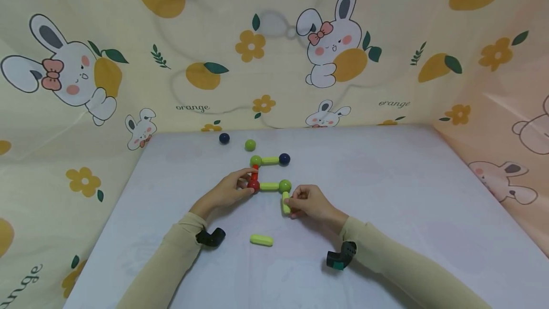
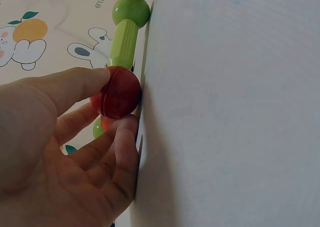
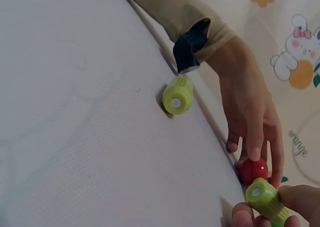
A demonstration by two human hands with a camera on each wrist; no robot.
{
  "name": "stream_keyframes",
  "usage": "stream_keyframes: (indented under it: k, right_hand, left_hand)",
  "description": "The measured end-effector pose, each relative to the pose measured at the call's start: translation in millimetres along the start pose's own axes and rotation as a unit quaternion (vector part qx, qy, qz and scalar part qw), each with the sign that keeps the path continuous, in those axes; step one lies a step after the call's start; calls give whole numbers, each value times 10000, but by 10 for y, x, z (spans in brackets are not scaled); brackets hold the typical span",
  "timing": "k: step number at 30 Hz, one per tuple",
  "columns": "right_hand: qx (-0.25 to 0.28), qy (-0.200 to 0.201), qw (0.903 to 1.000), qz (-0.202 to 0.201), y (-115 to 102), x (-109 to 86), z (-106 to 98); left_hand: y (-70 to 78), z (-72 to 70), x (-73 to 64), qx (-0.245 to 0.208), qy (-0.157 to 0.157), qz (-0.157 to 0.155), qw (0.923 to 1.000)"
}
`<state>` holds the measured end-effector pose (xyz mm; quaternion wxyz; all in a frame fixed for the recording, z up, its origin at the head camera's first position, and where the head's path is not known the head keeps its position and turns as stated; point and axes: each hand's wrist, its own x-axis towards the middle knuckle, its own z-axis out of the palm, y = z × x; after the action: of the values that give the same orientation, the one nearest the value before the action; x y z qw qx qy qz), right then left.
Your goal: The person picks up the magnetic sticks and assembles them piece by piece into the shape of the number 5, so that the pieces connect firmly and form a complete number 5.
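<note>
My left hand [image 1: 227, 189] pinches a red ball [image 2: 122, 93] between thumb and fingers, at one corner of a chain of magnetic rods and balls on the table. From that ball a red rod [image 1: 255, 173] runs back to a green ball [image 1: 255, 160], then a yellow-green rod [image 1: 270, 160] and a dark blue ball [image 1: 284, 159]. Another yellow-green rod [image 1: 269, 187] leads right to a second green ball [image 1: 285, 185]. My right hand [image 1: 316, 204] pinches a yellow-green rod [image 1: 285, 203] that points toward me, its far end at that ball. A silvery disc shows in the rod's near end.
A loose yellow-green rod [image 1: 261, 240] lies nearer me, between the forearms. Behind the chain sit a loose dark blue ball [image 1: 224, 138] and a loose green ball [image 1: 250, 145]. A patterned cloth [image 1: 274, 61] rises behind the white table [image 1: 386, 180].
</note>
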<state>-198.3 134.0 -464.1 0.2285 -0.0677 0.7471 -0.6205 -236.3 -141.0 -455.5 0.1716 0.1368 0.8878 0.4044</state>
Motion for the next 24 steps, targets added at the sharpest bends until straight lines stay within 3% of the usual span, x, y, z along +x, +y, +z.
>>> stream_keyframes:
  k: [9, 24]
  right_hand:
    - [147, 128, 9995, 258, -31, 35, 8]
    - [243, 3, 9989, 394, -33, 73, -22]
  left_hand:
    - [19, -6, -20, 60, 6, -6, 10000]
    - [61, 11, -27, 104, 74, -112, 9999]
